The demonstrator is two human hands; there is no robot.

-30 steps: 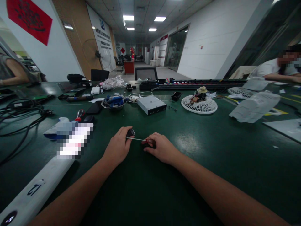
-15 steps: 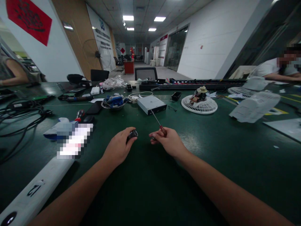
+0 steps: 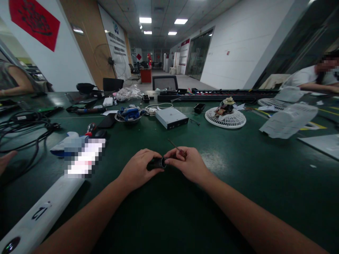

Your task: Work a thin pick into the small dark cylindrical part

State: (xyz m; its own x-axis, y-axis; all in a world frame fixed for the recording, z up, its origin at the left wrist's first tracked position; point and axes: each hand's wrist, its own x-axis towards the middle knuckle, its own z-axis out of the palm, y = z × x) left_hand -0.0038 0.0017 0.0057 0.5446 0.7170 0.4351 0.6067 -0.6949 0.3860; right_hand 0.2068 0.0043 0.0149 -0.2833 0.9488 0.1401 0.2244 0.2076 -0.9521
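My left hand (image 3: pixel 139 168) is closed around a small black cylinder (image 3: pixel 162 162) whose round, hollow-looking end faces right. At that end the fingertips of my right hand (image 3: pixel 185 160) pinch something small and dark that I cannot make out. The same right hand keeps a screwdriver (image 3: pixel 182 152) with a reddish handle tucked in its fingers, the thin shaft pointing up and left. Beyond both hands a grey metal box with a black front, like an optical disc drive (image 3: pixel 171 117), lies on the green table.
A bowl of blue items (image 3: pixel 129 114) stands left of the drive, and a white fan grille (image 3: pixel 225 118) to its right. At left lie black cables (image 3: pixel 29 130), another screwdriver (image 3: pixel 90 128) and a long white device (image 3: pixel 50 208). Another person's hand (image 3: pixel 6 160) shows at the left edge.
My hands have come together, the right fingertips now at the cylinder's open end. The screwdriver has tipped further left and lower, away from the drive. Another person's hand has appeared at the left edge.
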